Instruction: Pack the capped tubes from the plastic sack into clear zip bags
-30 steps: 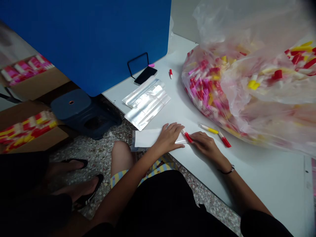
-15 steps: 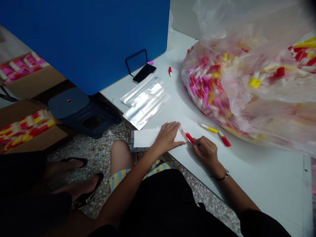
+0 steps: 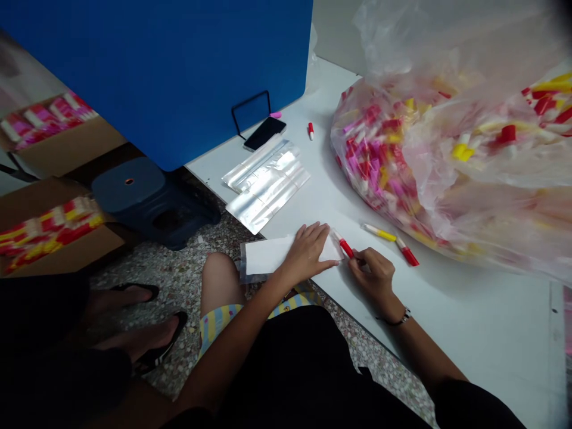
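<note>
My left hand (image 3: 308, 251) lies flat, fingers spread, on a white pouch (image 3: 268, 255) that overhangs the table's near edge. Beside it, my right hand (image 3: 373, 271) pinches the red-capped end of a pen (image 3: 343, 244), whose white barrel points into the pouch's open end under my left fingers. Just beyond my right hand on the table are a yellow-capped pen (image 3: 379, 233) and another red-capped pen (image 3: 406, 252).
A big clear bag (image 3: 447, 149) full of red, pink and yellow pens fills the table's right side. Silver pouches (image 3: 266, 182), a phone (image 3: 265, 132) and a lone red pen (image 3: 310, 130) lie by the blue panel (image 3: 170, 65). Cartons of pens (image 3: 49, 232) and another person's sandalled feet (image 3: 147, 333) are on the floor.
My right hand has drawn back slightly toward me along the pen, still pinching its red end. The pen has slid a little further into the pouch; my left hand stays flat.
</note>
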{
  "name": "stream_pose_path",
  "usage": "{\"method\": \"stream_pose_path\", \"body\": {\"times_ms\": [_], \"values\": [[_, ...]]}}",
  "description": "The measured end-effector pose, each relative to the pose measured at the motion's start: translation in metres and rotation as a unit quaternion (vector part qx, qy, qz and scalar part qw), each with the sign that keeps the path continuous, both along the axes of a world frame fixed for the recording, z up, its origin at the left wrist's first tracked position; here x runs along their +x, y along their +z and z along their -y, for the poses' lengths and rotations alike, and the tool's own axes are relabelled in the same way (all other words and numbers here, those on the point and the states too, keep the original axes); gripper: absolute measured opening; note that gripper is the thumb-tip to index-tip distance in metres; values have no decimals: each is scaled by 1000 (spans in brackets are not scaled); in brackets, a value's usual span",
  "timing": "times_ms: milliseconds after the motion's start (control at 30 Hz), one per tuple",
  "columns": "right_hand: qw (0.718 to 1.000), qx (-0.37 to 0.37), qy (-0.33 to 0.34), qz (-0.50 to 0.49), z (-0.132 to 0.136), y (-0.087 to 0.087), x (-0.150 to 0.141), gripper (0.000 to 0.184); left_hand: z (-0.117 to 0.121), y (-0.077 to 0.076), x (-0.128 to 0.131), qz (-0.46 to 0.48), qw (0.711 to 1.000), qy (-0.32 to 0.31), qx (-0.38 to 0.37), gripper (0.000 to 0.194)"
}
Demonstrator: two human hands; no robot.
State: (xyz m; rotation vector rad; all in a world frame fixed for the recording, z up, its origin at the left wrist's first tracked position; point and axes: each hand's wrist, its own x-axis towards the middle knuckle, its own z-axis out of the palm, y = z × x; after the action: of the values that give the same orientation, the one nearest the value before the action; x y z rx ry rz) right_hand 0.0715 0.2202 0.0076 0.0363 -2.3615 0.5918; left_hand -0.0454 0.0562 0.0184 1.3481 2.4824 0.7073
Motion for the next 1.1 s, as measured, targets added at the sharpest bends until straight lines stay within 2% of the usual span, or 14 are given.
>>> {"method": "stream_pose_path", "body": {"times_ms": [233,433,733,867,1100], "values": [[991,-63,78,83,-8,-3,-4,5,2,1,-1,-1,1000,-8,-4,84],[990,-80,59,103,-19,-5,-7,9,2,1,-2,-16,1000,-14,-7,85],[992,-68,69,85,-16,-5,-12,9,2,5,-1,-44,999,-19,-20,81],[991,-89,49,88,-14,-6,-12,10,2,5,-1,-52,998,-22,-24,83],[989,-115,-40,90,-4,-5,-14,18,1,5,0,-88,994,-33,-50,87]]}}
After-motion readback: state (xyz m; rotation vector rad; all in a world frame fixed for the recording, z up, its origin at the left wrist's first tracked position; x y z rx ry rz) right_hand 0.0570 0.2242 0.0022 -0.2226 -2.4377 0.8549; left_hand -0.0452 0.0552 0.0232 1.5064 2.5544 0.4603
